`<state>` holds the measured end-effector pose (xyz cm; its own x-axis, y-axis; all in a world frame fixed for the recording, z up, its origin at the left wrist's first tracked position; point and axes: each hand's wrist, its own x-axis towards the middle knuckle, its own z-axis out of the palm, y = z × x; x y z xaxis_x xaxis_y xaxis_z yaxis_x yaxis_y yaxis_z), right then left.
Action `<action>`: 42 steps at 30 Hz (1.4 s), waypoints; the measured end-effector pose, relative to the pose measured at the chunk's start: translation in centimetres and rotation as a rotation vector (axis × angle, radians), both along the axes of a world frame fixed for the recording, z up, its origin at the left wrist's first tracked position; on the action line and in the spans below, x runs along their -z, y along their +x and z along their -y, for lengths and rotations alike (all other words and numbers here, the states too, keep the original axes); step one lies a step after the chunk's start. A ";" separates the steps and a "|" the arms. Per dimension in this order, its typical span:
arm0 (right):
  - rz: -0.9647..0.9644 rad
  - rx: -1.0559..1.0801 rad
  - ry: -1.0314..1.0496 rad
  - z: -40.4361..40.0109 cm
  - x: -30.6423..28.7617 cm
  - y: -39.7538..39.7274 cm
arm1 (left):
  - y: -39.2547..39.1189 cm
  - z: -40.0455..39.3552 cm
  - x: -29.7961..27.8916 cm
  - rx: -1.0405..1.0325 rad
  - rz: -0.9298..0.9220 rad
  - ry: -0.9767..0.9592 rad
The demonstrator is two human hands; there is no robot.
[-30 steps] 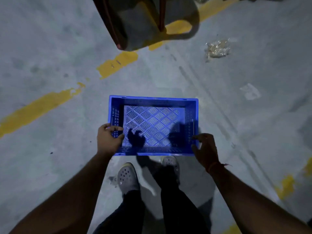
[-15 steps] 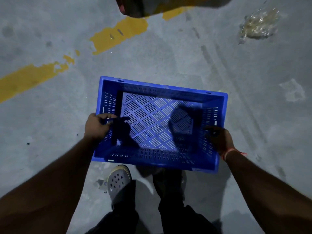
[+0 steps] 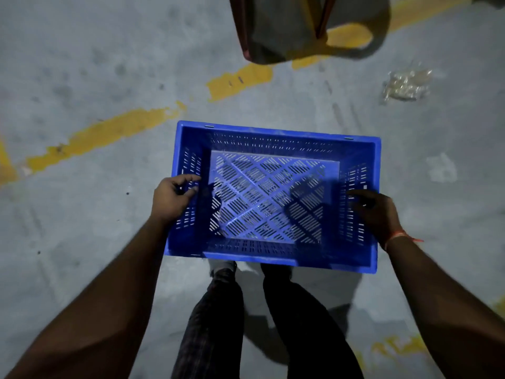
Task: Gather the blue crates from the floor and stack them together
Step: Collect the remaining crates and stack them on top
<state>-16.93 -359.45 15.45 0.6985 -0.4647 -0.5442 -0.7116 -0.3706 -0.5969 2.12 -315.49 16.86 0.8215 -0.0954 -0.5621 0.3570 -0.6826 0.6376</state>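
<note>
An empty blue crate (image 3: 273,138) with slotted walls and a lattice floor hangs level in front of me, above my legs and the grey floor. My left hand (image 3: 170,196) grips its left wall, fingers curled over the rim. My right hand (image 3: 375,214), with a red thread at the wrist, holds the right wall the same way. No other crate shows in the head view.
Worn yellow floor markings (image 3: 103,135) run diagonally across the concrete. A dark metal frame leg (image 3: 246,31) stands at the top centre. A crumpled clear plastic scrap (image 3: 407,84) lies at the upper right. My legs (image 3: 218,310) are below the crate.
The crate has come up off the floor and nearer to the camera, held in both hands. It now covers my feet. The view has shifted slightly.
</note>
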 end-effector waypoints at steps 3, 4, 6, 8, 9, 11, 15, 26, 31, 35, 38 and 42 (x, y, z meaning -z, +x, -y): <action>0.072 -0.039 0.002 -1.1 -8.7 1.0 | -1.5 -0.9 -7.8 -0.058 0.054 0.000; 0.082 -0.044 0.019 -1.2 -11.4 1.4 | -1.9 -1.4 -10.3 -0.072 0.083 0.005; 0.097 -0.062 0.031 -1.5 -16.3 2.2 | -2.8 -2.6 -15.0 -0.113 0.121 0.009; 0.126 -0.088 0.005 -2.2 -20.5 3.2 | -3.6 -4.1 -19.3 -0.150 0.157 0.006; 0.138 -0.102 -0.003 -2.7 -22.5 3.8 | -4.1 -4.9 -21.2 -0.171 0.178 0.011; 0.164 -0.144 -0.009 -4.1 -25.7 5.0 | -5.0 -6.7 -24.7 -0.215 0.218 0.029; 0.197 -0.306 -0.048 -7.8 -30.7 8.2 | -7.0 -11.6 -29.5 -0.314 0.261 0.031; 0.299 -0.644 -0.055 -29.1 -36.8 14.9 | -13.9 -32.8 -36.3 -0.613 0.309 0.059; 0.311 -0.775 -0.003 -40.8 -37.6 17.3 | -18.9 -42.3 -38.8 -0.781 0.345 0.130; 0.311 -0.913 0.038 -50.7 -38.7 19.4 | -23.7 -49.0 -39.2 -0.953 0.367 0.154; 0.325 -1.016 0.074 -58.5 -39.6 20.5 | -27.3 -53.4 -39.1 -1.082 0.388 0.188; 0.329 -1.160 0.128 -69.5 -40.0 21.6 | -31.5 -59.5 -38.4 -1.222 0.395 0.232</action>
<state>4.70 -289.95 55.43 0.7776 0.5730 -0.2590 0.1964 -0.6125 -0.7657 -29.35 -255.97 55.24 0.4199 0.8921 -0.1669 0.6380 -0.1593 0.7534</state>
